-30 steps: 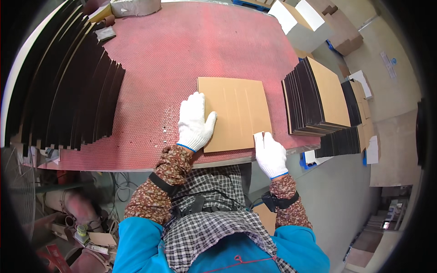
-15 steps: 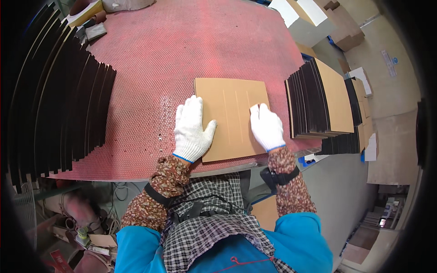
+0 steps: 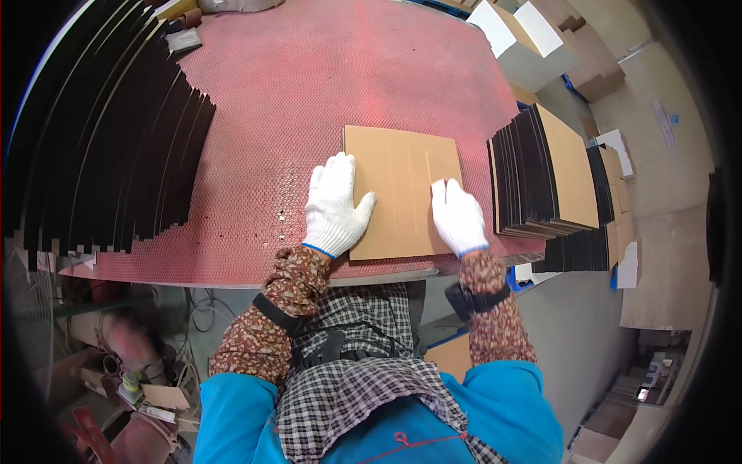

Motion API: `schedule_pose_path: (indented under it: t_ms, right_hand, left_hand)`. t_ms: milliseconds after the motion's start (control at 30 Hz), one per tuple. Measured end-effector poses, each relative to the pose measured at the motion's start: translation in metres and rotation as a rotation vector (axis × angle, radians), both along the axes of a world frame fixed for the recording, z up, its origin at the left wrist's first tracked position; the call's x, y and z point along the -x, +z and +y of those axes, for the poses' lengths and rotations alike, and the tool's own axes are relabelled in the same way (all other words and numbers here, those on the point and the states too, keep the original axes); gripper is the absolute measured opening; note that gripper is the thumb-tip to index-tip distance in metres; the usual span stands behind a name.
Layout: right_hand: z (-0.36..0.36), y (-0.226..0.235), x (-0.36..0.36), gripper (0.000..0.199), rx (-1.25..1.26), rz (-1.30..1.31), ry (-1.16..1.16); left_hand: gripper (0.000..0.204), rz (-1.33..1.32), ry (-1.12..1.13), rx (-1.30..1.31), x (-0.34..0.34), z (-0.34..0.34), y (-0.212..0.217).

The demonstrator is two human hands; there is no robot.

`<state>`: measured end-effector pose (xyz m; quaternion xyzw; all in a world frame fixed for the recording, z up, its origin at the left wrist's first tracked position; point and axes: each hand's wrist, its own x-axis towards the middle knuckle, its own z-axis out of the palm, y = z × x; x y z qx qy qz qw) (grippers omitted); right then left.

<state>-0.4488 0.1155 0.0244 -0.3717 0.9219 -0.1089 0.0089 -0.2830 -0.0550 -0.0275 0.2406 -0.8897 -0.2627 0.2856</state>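
A flat tan board (image 3: pixel 390 197) with faint straight lines along its face lies near the front edge of the red mesh-covered table (image 3: pixel 270 147). My left hand (image 3: pixel 336 205), in a white knit glove, rests flat along the board's left side, thumb spread onto its face. On the right part of the board is my gloved right hand (image 3: pixel 458 216), its fingers curled together and pressed down beside one of the lines. Whatever is under those fingertips is too hidden to name. Patterned sleeve covers reach up to both gloves.
Many dark-edged boards (image 3: pixel 100 147) stand in a tall row at the left. To the right is a shorter stack of tan boards with dark edges (image 3: pixel 525 170). White and brown boxes (image 3: pixel 533 46) sit beyond the table. Tools and clutter (image 3: pixel 131 379) lie below at left.
My right hand has slid slightly toward me along the board, fingers still curled. The left hand keeps its place on the board. The whole view has shifted a little.
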Motion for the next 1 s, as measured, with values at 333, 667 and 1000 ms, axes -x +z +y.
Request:
schedule_pose_path:
  t_ms: [333,667,1000]
  right_hand:
    - [0.055,0.025,-0.079,0.030,-0.091,-0.067,0.038]
    - [0.016,0.010,-0.058,0.034,-0.050,-0.049,0.067]
    - [-0.074,-0.008,0.030,0.034,0.112,0.091,0.087]
  left_hand:
    - [0.073,0.019,0.013,-0.020,0.000,0.001,0.003]
    - [0.072,0.036,0.031,0.037,0.000,0.001,0.002]
    - [0.072,0.008,0.004,-0.028,0.000,0.002,0.009]
